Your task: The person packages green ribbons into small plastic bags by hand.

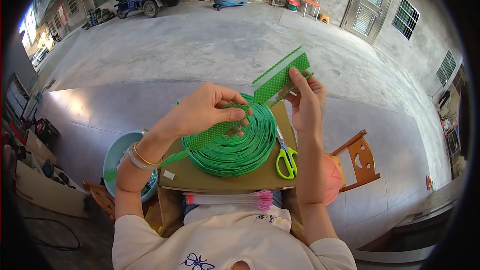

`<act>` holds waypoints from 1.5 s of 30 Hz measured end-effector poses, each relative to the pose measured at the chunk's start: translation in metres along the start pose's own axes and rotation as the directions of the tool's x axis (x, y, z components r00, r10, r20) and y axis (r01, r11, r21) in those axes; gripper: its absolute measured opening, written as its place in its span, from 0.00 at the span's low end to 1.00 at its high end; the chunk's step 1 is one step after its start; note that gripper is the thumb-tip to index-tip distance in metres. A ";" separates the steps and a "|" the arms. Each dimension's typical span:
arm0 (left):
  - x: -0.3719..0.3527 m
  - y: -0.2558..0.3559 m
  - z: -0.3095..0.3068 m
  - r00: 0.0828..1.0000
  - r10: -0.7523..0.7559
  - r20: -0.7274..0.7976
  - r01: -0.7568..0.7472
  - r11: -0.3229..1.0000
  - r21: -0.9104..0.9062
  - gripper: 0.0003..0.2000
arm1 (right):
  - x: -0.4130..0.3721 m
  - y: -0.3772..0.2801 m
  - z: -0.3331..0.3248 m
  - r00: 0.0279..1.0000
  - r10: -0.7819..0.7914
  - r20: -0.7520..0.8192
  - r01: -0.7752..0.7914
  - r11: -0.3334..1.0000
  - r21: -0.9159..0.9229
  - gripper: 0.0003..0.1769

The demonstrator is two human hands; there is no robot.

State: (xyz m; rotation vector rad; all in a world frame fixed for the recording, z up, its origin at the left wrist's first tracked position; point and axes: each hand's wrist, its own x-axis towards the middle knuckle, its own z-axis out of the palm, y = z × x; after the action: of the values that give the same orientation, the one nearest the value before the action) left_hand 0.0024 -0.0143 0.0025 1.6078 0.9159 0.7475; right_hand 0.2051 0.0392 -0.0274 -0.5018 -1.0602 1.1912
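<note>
Both hands pinch a green dotted ribbon (260,97) above its coil (240,145): left hand (207,110) near, right hand (305,97) at the far end. Scissors (286,156) lie at the cardboard's (200,177) right edge.

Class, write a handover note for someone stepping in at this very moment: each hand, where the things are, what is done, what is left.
Left hand: pinches the green dotted strip above the coil of green ribbon.
Right hand: holds the strip's raised upper end.
Things: the coil lies on the cardboard sheet on the lap; green scissors lie beside it, untouched; the strip's tail runs towards the blue basin.
Done: one length is stretched between both hands.
Left: the coil is wound; whether the strip joins it cannot be told.
</note>
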 end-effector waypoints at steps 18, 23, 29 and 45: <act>0.003 -0.001 -0.001 0.924 0.375 -0.073 -0.302 0.834 0.462 0.06 | -0.051 0.090 0.008 0.543 0.504 0.672 -0.791 0.575 0.208 0.18; 0.000 0.008 0.001 0.912 0.393 -0.116 -0.295 0.825 0.481 0.06 | -0.052 0.072 0.017 0.851 0.267 0.452 -0.423 0.859 0.289 0.32; 0.014 0.007 0.012 0.926 0.325 -0.190 -0.219 0.875 0.432 0.07 | -0.071 0.070 0.044 0.904 -0.043 0.426 -0.156 0.894 0.419 0.27; -0.029 -0.022 -0.013 0.928 -0.266 0.261 0.257 0.964 0.067 0.19 | 0.015 0.026 -0.080 0.994 0.007 0.106 -0.082 0.680 0.729 0.11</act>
State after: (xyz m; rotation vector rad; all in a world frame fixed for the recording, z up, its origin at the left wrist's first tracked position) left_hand -0.0271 -0.0306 -0.0161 1.5302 0.9227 0.3204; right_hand 0.2618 0.0781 -0.0784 0.1751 -0.5549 1.5761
